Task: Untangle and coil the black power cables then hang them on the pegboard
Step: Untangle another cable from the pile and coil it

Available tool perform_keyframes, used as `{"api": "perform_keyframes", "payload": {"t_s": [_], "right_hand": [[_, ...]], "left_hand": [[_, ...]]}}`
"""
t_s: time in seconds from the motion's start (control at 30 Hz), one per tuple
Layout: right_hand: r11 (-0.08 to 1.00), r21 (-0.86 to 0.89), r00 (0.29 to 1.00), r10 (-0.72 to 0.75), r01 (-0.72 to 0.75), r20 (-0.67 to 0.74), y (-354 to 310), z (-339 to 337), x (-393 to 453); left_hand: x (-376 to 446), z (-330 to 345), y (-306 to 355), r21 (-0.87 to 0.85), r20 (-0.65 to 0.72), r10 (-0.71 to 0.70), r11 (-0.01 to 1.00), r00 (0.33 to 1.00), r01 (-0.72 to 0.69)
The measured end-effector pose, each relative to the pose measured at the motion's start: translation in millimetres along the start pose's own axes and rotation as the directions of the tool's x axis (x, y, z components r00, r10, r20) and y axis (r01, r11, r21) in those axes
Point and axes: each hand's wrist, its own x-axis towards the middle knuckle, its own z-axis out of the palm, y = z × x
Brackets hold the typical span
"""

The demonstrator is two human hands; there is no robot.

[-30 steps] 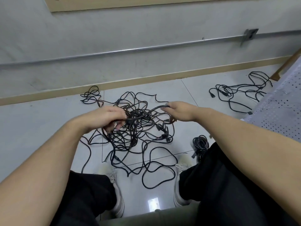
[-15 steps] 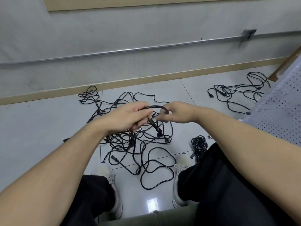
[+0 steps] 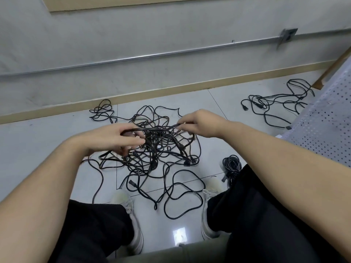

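Hidden: my left hand (image 3: 115,138) is blurred, and its fingertips sink into the tangled black cables (image 3: 157,149), so which strands they touch is unclear.
Cut off: the pegboard (image 3: 326,130) runs off the frame, right of the tangle.
Left hand: curled round a loop of cable at the tangle's left side.
Right hand: my right hand (image 3: 199,122) pinches one strand at the tangle's upper right; that strand stretches across to my left hand.
Tangle: thin black cords, knotted densely in the middle, loose loops trailing toward my shoes, on the floor (image 3: 38,141).
Coiled cable: a coiled cable (image 3: 231,165) lies right of the tangle.
Loose cables: loose cables (image 3: 275,103) lie far right of the tangle.
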Motion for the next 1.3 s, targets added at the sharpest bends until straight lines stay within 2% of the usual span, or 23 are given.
{"api": "perform_keyframes", "payload": {"t_s": [0.1, 0.17, 0.23, 0.27, 0.33, 0.4, 0.5, 0.57, 0.8, 0.87, 0.93, 0.97, 1.03, 1.1, 1.17, 1.27, 1.3], "right_hand": [[0.995, 0.070, 0.997, -0.062, 0.065, -0.043, -9.7, -3.1, -1.9], [0.987, 0.104, 0.990, -0.119, 0.127, -0.077, -18.9, -2.5, -4.1], [0.970, 0.149, 0.976, -0.174, 0.193, -0.133, -26.0, 1.0, -5.3], [0.958, 0.201, 0.971, -0.172, 0.204, -0.167, -27.2, 2.5, -5.4], [0.913, 0.369, 0.973, -0.102, 0.174, -0.206, -25.1, 1.1, -6.0], [0.882, 0.464, 0.990, -0.017, 0.082, -0.143, -16.2, -2.2, -7.0], [0.915, 0.399, 0.997, 0.032, -0.057, 0.071, -2.8, 1.2, -8.2], [0.937, 0.341, 0.994, 0.047, -0.080, 0.103, 2.1, 6.4, -6.3], [0.994, 0.105, 0.997, 0.037, -0.030, -0.070, -12.8, -5.3, -4.8], [0.999, 0.006, 0.991, -0.035, 0.036, -0.133, -22.2, -7.8, -4.7], [0.995, -0.028, 0.976, -0.100, 0.096, -0.192, -31.2, -6.8, -6.3], [0.994, -0.018, 0.970, -0.112, 0.110, -0.216, -33.1, -5.2, -6.8], [0.986, 0.138, 0.971, -0.056, 0.090, -0.233, -30.3, -1.3, -5.9], [0.955, 0.291, 0.975, 0.013, 0.053, -0.222, -21.4, 6.9, -1.0], [0.969, 0.244, 0.983, 0.065, -0.021, -0.171, -12.1, 15.9, 4.8], [0.955, 0.201, 0.976, 0.209, -0.217, 0.059, -5.4, 24.3, 5.8], [0.956, 0.171, 0.970, 0.220, -0.236, 0.106, -5.3, 26.1, 6.0]], "left_hand": [[10.2, 8.9, 11.2, -0.044, -0.057, 0.058, 0.997, 0.997, -0.060], [20.0, 26.9, 22.8, 0.118, -0.047, 0.081, 0.990, 0.996, -0.075], [31.6, 45.7, 30.1, 0.337, -0.043, 0.149, 0.933, 0.988, -0.126], [35.7, 51.0, 32.8, 0.382, -0.069, 0.192, 0.912, 0.979, -0.152], [39.6, 50.4, 36.0, 0.317, -0.164, 0.259, 0.928, 0.952, -0.198], [38.3, 43.8, 38.6, 0.159, -0.222, 0.302, 0.949, 0.927, -0.271], [32.1, 40.4, 35.8, 0.064, -0.209, 0.349, 0.937, 0.913, -0.344], [28.2, 39.1, 33.0, 0.058, -0.194, 0.353, 0.935, 0.915, -0.349], [17.3, 22.5, 11.2, 0.028, -0.071, 0.079, 0.997, 0.994, -0.077], [16.0, 31.6, 18.0, -0.116, -0.079, 0.077, 0.989, 0.994, -0.086], [19.0, 40.8, 32.2, -0.204, -0.159, 0.128, 0.966, 0.979, -0.159], [22.5, 43.5, 38.1, -0.175, -0.217, 0.165, 0.963, 0.962, -0.205], [27.3, 48.1, 46.7, -0.135, -0.302, 0.210, 0.956, 0.930, -0.260], [30.4, 51.5, 50.9, -0.200, -0.321, 0.211, 0.938, 0.923, -0.283], [28.6, 52.9, 54.9, -0.269, -0.299, 0.247, 0.905, 0.922, -0.330], [25.3, 51.4, 57.0, -0.353, -0.316, 0.282, 0.851, 0.906, -0.388], [25.0, 49.3, 55.1, -0.382, -0.323, 0.281, 0.835, 0.904, -0.396]]}}
